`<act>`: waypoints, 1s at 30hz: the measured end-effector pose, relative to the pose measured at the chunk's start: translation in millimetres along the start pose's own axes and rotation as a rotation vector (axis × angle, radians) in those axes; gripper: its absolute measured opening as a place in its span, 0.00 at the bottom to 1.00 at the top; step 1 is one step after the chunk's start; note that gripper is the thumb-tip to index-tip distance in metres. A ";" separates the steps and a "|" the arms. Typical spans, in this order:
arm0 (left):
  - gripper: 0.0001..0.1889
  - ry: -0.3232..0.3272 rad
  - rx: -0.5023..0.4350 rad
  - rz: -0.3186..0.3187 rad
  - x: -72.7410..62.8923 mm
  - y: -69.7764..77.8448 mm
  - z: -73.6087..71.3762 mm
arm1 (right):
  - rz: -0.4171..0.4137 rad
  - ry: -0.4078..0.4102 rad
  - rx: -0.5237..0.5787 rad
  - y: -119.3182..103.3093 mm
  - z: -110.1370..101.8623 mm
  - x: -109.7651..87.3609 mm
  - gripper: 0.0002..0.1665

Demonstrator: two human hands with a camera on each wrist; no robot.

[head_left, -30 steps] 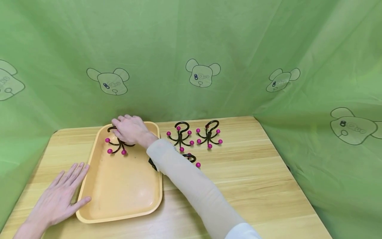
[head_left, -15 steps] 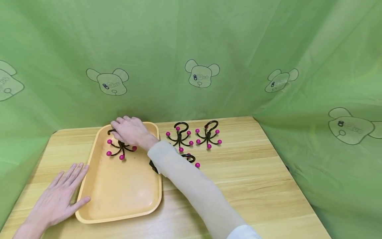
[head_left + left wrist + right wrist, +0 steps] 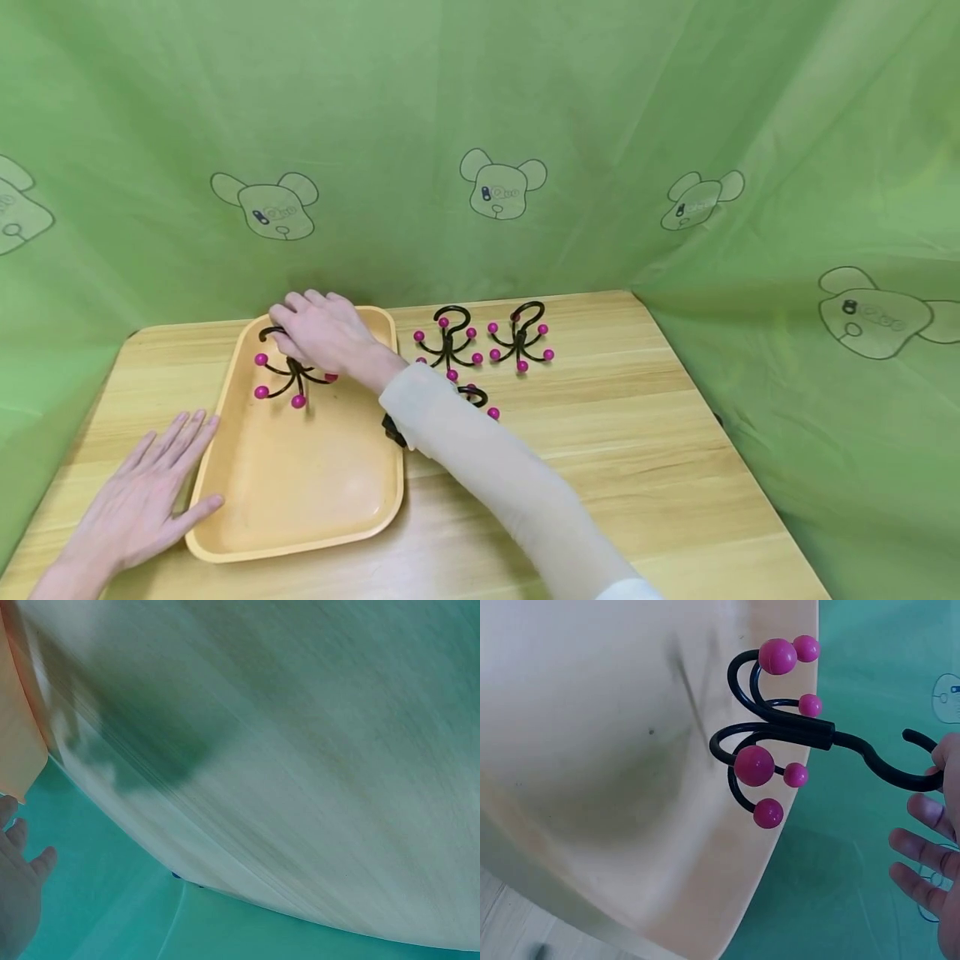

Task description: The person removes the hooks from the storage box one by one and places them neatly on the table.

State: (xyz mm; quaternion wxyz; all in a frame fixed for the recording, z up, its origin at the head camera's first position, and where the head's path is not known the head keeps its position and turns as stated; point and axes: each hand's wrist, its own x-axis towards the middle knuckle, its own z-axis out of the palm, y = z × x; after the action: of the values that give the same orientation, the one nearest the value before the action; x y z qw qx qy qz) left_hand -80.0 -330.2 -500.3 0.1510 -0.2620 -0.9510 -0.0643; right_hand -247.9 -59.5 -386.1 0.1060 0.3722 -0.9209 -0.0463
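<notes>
My right hand (image 3: 324, 333) pinches the curved top of a black multi-arm hook hanger (image 3: 795, 731) over the far end of the peach tray (image 3: 197, 500). The hanger's several arms curl outward and end in pink balls, pointing down toward the tray floor. In the right wrist view the thumb and forefinger grip the hook end, while the other fingers stay apart from it. My left hand (image 3: 146, 500) lies with straight, spread fingers on the table at the tray's left side, the fingertips and thumb right at its rim.
Two more such hangers, a left one (image 3: 448, 342) and a right one (image 3: 520, 337), stand on the wooden table (image 3: 615, 467) right of the tray. A third hanger (image 3: 480, 397) is partly hidden behind my right sleeve (image 3: 487, 467). A green curtain (image 3: 390, 100) encloses the table's back and sides.
The held hanger has shifted slightly left and nearer to me within the tray's far end, turning a little. The left hand stays in place beside the tray.
</notes>
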 end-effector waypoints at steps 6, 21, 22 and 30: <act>0.55 0.006 -0.002 0.002 -0.5 0.4 0.1 | 0.017 0.048 -0.003 0.3 -9.6 -10.8 0.21; 0.55 0.012 -0.009 -0.003 -0.7 -0.1 -1.8 | 0.009 0.213 -0.035 1.5 -27.2 -38.9 0.19; 0.55 0.012 -0.008 -0.004 -0.7 -0.1 -1.9 | 0.007 0.225 -0.040 1.7 -28.8 -40.6 0.19; 0.55 0.010 -0.003 -0.003 -1.0 0.1 -1.4 | -0.015 0.321 -0.046 5.7 -40.9 -57.9 0.16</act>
State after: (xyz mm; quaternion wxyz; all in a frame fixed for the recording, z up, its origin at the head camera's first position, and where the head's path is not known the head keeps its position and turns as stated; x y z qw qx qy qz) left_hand -78.7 -330.9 -499.3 0.1554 -0.2603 -0.9505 -0.0674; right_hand -201.8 -15.5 -354.7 0.2598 0.3793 -0.8880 -0.0083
